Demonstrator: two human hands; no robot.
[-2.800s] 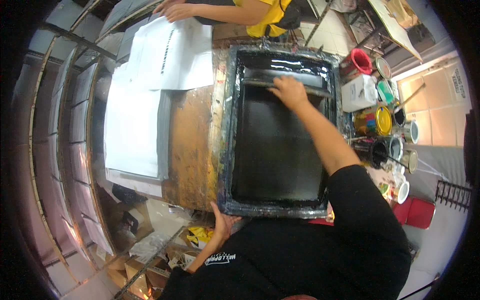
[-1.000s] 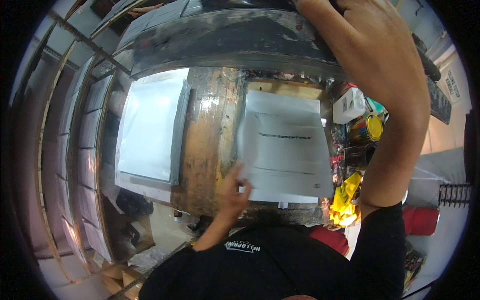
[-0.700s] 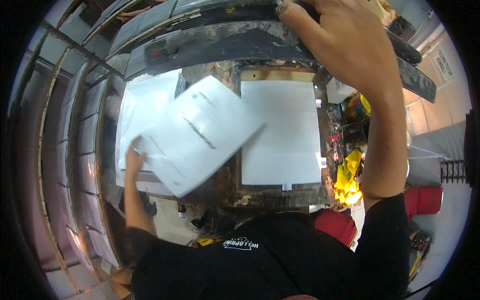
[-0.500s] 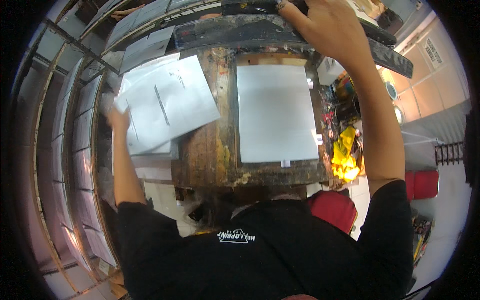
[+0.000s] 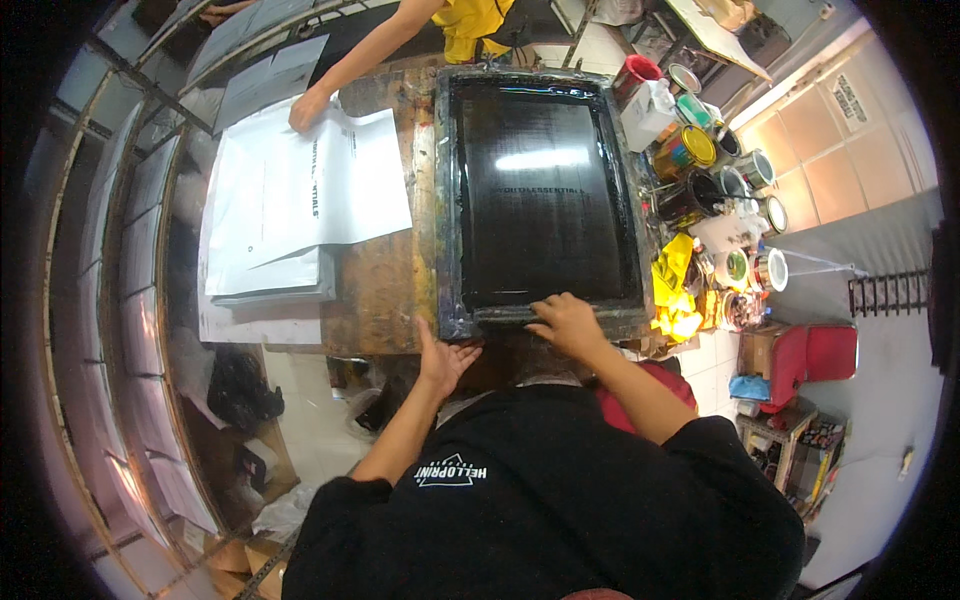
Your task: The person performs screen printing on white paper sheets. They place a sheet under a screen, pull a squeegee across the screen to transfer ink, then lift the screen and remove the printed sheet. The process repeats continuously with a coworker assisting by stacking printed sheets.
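A dark screen-printing frame [image 5: 447, 200] lies flat on the table, its mesh glossy black with a faint line of lettering across it. My right hand [image 5: 570, 327] is at the near end of the frame, fingers curled over a dark bar [image 5: 500, 326] that looks like a squeegee; its shape is partly lost against the frame. By the frame's near left corner is my left hand [image 5: 445, 362], thumb and fingers spread, with nothing in it. The white sheet seen earlier under the frame's place is hidden now.
Left of the frame, another person's hand [image 5: 308, 110] touches the printed white sheets [image 5: 280, 215] stacked on the worn wooden table [image 5: 380, 285]. Paint cans [image 5: 685, 148] and a yellow cloth [image 5: 675, 290] crowd the right side. A shelf rack [image 5: 150, 290] stands at far left.
The raised frame has come down over the white sheet. My right hand has moved from its far end to its near end; my left hand has left the printed sheet, which another person now touches.
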